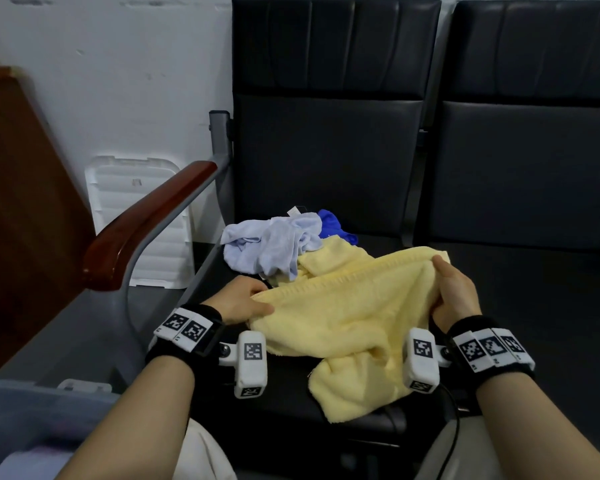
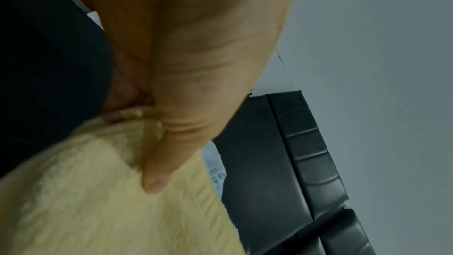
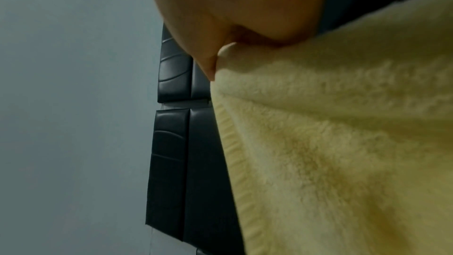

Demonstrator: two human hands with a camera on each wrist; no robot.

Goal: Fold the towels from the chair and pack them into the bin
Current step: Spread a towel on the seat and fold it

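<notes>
Both hands hold a pale yellow towel (image 1: 347, 317) stretched between them over the black seat of a chair (image 1: 326, 161). The left hand (image 1: 243, 304) pinches the towel's left end, thumb on top of the fabric; the left wrist view shows that thumb (image 2: 157, 172) pressed flat onto the fluffy pile with the other fingers tucked beneath. The right hand (image 1: 454, 292) grips the towel's right end, its fingers curled over the ribbed hem; the right wrist view shows the cloth (image 3: 331, 133) bunched under the palm. The hem runs taut from one hand to the other, while the near part of the towel sags in loose folds onto the front of the seat. Behind it, further back on the same seat, lies a crumpled light blue towel (image 1: 274, 244), touching the yellow one, with a bright blue towel (image 1: 333, 225) partly hidden just behind. A translucent plastic bin (image 1: 32, 417) sits at the lower left, beside the person's left forearm, blurred. A wooden armrest (image 1: 146, 226) stands left of the seat, and a second black chair (image 1: 534, 161) adjoins on the right.
</notes>
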